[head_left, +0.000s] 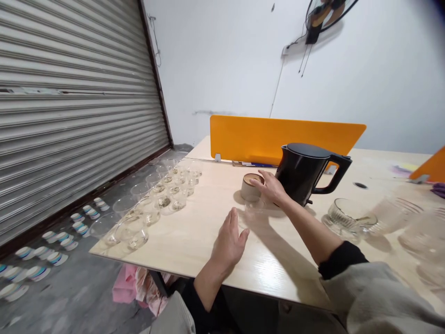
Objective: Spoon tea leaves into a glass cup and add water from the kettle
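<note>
My right hand [271,187] reaches from the right and has its thumb and fingers over the rim of a small beige ceramic cup [248,191], which holds something brown. Just behind that hand stands a black electric kettle [298,174] with its handle to the right. A clear glass cup [255,209] sits close in front of the ceramic cup. My left hand [230,236] lies on the pale wood tabletop [194,232], palm down and holding nothing. Several clear glass cups [160,195] stand in rows to its left.
An orange desk divider [278,139] stands behind the kettle, and a ribbed glass bowl [347,218] sits to the right. Left of the table, several paper cups [57,243] lie on the grey floor before a metal roller shutter [69,93].
</note>
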Tool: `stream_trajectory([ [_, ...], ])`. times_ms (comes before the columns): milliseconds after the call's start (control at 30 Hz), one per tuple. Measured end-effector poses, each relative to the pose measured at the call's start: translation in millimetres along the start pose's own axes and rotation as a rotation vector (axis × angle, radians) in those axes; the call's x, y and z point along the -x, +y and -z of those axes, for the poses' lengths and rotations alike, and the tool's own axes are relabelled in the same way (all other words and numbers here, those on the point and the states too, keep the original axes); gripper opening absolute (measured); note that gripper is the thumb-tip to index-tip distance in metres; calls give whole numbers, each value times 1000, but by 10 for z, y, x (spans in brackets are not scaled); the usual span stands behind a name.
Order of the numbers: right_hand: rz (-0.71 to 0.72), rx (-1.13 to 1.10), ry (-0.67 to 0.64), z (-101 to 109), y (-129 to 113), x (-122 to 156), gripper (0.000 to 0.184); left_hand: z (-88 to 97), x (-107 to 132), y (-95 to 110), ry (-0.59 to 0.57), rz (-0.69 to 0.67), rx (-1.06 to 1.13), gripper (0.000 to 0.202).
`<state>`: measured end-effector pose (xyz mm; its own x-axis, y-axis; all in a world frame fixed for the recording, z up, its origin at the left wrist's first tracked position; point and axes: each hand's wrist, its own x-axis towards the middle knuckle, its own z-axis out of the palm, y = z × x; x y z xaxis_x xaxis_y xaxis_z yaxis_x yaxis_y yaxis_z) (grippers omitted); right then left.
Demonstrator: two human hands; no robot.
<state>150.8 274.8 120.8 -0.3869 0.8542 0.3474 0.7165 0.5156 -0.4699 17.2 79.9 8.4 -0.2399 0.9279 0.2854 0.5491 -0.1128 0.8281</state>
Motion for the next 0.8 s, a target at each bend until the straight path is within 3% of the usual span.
stream_trajectory([
  [200, -28, 150, -168, -184, -91, -307, 90, 24, 5, 16, -3, 11, -16, 75],
  [433, 30, 141, -60, -226, -15, -329, 72, 31, -14, -8, -11, 9, -33, 78],
  [633, 47, 121, 143, 167, -189, -248, 73, 88, -12, 28, 50, 1, -45, 75],
  [800, 180, 114, 317, 720, -448, 220, 74, 187, 17, 99, 176, -67, 28, 72],
])
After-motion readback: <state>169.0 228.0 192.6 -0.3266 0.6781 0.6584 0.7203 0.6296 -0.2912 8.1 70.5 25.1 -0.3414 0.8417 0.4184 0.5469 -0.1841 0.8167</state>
